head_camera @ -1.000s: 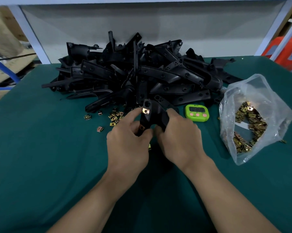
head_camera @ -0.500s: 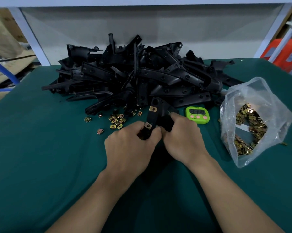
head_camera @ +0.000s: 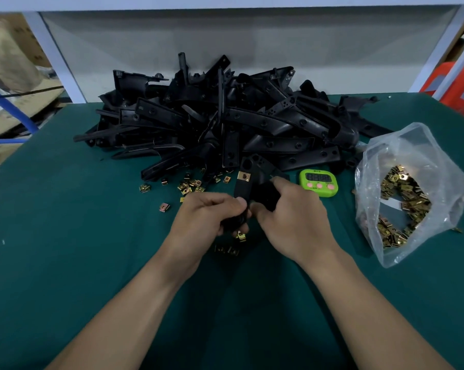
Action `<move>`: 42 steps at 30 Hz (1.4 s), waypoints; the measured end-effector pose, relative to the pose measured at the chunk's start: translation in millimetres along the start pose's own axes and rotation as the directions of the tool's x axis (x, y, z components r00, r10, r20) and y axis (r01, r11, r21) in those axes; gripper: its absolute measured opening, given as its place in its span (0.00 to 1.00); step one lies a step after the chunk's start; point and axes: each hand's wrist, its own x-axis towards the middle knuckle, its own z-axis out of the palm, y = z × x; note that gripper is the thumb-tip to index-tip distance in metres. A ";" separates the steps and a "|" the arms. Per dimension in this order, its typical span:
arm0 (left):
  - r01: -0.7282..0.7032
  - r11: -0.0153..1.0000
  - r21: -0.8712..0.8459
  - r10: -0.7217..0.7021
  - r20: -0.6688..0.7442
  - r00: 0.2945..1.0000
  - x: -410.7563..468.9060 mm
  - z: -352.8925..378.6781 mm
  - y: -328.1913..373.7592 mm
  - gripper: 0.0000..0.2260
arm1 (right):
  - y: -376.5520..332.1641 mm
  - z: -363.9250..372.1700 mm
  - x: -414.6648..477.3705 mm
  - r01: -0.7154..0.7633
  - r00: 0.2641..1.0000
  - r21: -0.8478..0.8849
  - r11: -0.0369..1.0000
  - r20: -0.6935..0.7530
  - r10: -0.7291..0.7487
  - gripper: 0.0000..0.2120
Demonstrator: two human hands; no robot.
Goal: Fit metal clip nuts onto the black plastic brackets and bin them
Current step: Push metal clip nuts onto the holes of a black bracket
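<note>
The left hand (head_camera: 207,217) curls round the lower end of a bracket (head_camera: 245,189). The right hand (head_camera: 292,217) grips its side, holding it above the worktop (head_camera: 65,236), in front of the pile (head_camera: 225,124). One nut (head_camera: 243,177) sits on it. The bag (head_camera: 412,145) on the right holds nuts (head_camera: 404,198).

Timer (head_camera: 318,182) glows lime green, three pink buttons, dark screen. Behind the timer the bracket heap (head_camera: 225,124) is solid black. Just left of it, one black bracket (head_camera: 243,190) wears a gold clip nut (head_camera: 243,177); further left, loose clip nuts (head_camera: 189,186) glint brassy. Right, clear bag (head_camera: 412,145); cloth (head_camera: 65,236) deep teal.
</note>
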 end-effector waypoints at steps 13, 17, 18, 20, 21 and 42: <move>0.017 0.980 -0.199 -0.064 -0.230 0.971 -5.3 27.1 -11.2 0.12 | -2.8 3.8 -6.0 -0.066 0.998 -0.109 0.992 -0.029 0.063 0.15; 0.076 0.976 -0.203 -0.114 -0.186 0.976 -0.3 23.7 -10.1 0.11 | -3.3 2.6 -5.6 -0.126 0.989 -0.089 0.988 -0.091 0.118 0.16; 0.088 0.973 -0.214 -0.129 -0.185 0.974 0.6 23.7 -10.2 0.10 | -3.7 1.9 -4.7 -0.145 0.984 -0.072 0.987 -0.114 0.136 0.16; 0.085 0.969 -0.231 -0.135 -0.208 0.969 0.2 25.6 -10.4 0.08 | -4.2 0.3 -2.6 -0.196 0.972 -0.038 0.980 -0.139 0.189 0.14; 0.070 0.970 -0.231 -0.122 -0.217 0.969 -0.4 27.3 -10.3 0.07 | -3.7 -0.8 -1.6 -0.224 0.966 -0.025 0.974 -0.135 0.219 0.13; 0.166 0.905 -0.392 -0.216 -0.086 0.973 -0.4 21.9 -9.0 0.17 | -3.5 1.4 0.2 -0.103 0.989 -0.038 0.994 -0.106 0.098 0.17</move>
